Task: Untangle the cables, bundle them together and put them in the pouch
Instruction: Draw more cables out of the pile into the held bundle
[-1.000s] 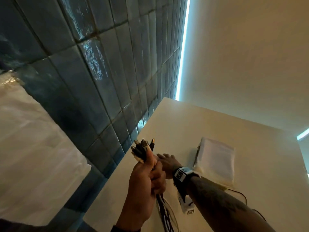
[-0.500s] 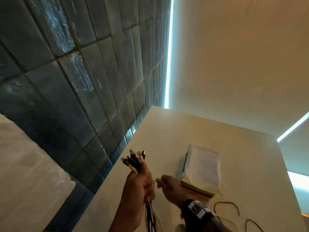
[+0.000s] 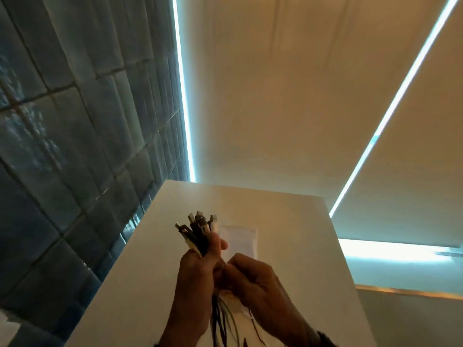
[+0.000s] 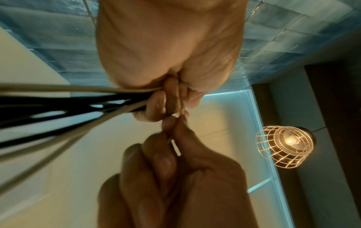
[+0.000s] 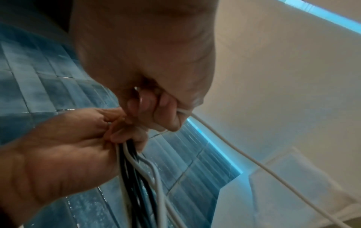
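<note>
My left hand [image 3: 198, 269] grips a bundle of black and white cables [image 3: 200, 231] above the table, plug ends pointing up. The cords hang down below the fist [image 3: 220, 321]. My right hand [image 3: 250, 274] sits against the left one and pinches a single white cable [image 5: 254, 160], which trails away from its curled fingers [image 5: 162, 108]. In the left wrist view the left fingers [image 4: 166, 98] curl round the cords [image 4: 78, 100], with the right hand [image 4: 175, 169] just below. The white pouch [image 3: 241, 236] lies flat on the table behind both hands, partly hidden by them.
The white table [image 3: 295, 221] runs along a wall of dark blue tiles [image 3: 75, 146] on the left. A lit strip [image 3: 184, 96] marks the wall corner. A wire-cage lamp [image 4: 285, 145] shows in the left wrist view.
My right hand has come up from beside the pouch and closed in against the left hand, bringing the white cable. The bundle has shifted right, in front of the pouch.
</note>
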`<state>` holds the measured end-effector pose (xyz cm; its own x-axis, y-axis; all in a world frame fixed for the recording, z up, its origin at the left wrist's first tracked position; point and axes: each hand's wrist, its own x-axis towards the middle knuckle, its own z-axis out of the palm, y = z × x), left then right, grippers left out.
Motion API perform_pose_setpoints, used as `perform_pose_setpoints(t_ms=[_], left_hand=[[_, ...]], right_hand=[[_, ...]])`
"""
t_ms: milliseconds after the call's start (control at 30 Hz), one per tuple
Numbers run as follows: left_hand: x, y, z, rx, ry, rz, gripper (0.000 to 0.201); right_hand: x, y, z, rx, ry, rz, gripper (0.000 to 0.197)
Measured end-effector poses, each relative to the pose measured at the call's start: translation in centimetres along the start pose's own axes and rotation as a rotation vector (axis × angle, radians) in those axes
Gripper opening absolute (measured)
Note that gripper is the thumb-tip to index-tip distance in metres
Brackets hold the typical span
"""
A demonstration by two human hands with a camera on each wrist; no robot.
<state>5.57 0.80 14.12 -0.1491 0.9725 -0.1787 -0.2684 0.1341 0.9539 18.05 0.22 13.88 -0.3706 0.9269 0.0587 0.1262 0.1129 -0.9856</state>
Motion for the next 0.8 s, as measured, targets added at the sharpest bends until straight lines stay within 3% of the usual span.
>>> perform_pose_setpoints(t_ms=[200, 300, 400, 533, 633, 800], left_hand=[[-0.8, -0.6, 2.8, 0.066, -0.107, -0.007, 0.050], [-1.1, -0.9, 3.8, 0.098, -0.106, 0.008, 0.036], [-1.4, -0.1, 4.3, -0.032, -0.091, 0.019, 0.035], [-0.9, 1.3, 4.3, -0.205, -0.050, 0.109, 0.034], [-0.9, 1.6, 4.1, -0.171, -0.087, 0.156, 0.038], [-1.4, 1.9, 3.7, -0.105, -0.112, 0.207, 0.029]], right_hand=[[-2.0, 0.0, -2.7, -0.058, 0.092, -0.001, 0.023], [-2.5, 0.0, -3.3, -0.051, 0.043, -0.003, 0.021], [-2.6, 0.2, -3.8, -0.027, 0.025, 0.008, 0.027], [-1.7, 3.9, -4.9, -0.107, 0.029, 0.033, 0.026], [-1.1, 7.1, -5.2, -0.152, 0.032, 0.050, 0.027], [0.1, 10.3, -5.9, -0.219, 0.015, 0.072, 0.027]])
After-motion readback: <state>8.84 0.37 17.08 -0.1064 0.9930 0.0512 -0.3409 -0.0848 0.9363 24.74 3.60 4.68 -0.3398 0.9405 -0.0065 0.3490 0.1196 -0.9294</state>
